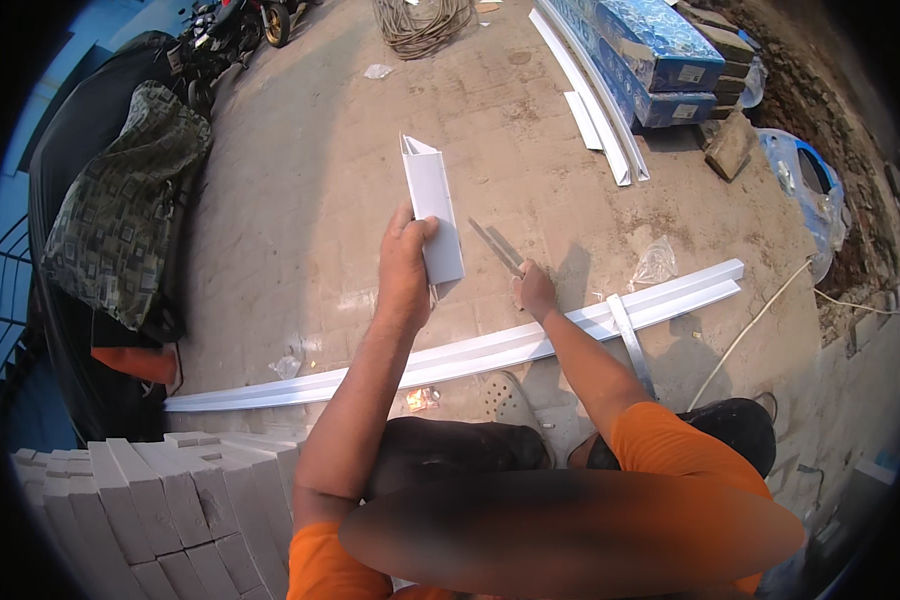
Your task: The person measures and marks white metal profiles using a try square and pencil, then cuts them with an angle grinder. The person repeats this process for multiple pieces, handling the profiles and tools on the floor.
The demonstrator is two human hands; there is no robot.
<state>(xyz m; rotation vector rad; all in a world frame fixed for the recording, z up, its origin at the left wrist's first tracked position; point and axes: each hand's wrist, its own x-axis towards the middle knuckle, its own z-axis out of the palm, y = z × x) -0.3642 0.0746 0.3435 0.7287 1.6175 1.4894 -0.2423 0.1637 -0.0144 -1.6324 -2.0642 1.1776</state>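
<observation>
My left hand (404,262) is closed around a short white plastic profile piece (436,205), held up and slightly tilted, with its hollow folded end at the top. My right hand (536,290) grips a thin, flat grey metal tool (494,246) by its near end. Its tip points up and left toward the profile piece, apart from it. I cannot tell whether it is a file or a blade. Below both hands a long white profile (510,345) lies across the paving. A metal straightedge or square (628,335) rests over it near the right end.
Blue boxes (670,60) and more white profiles (592,110) lie at the far right. A coil of cable (422,25) and motorcycles (232,30) are at the back. Stacked pale blocks (160,500) stand near left, by a covered vehicle (120,200). A cord (750,335) trails at right.
</observation>
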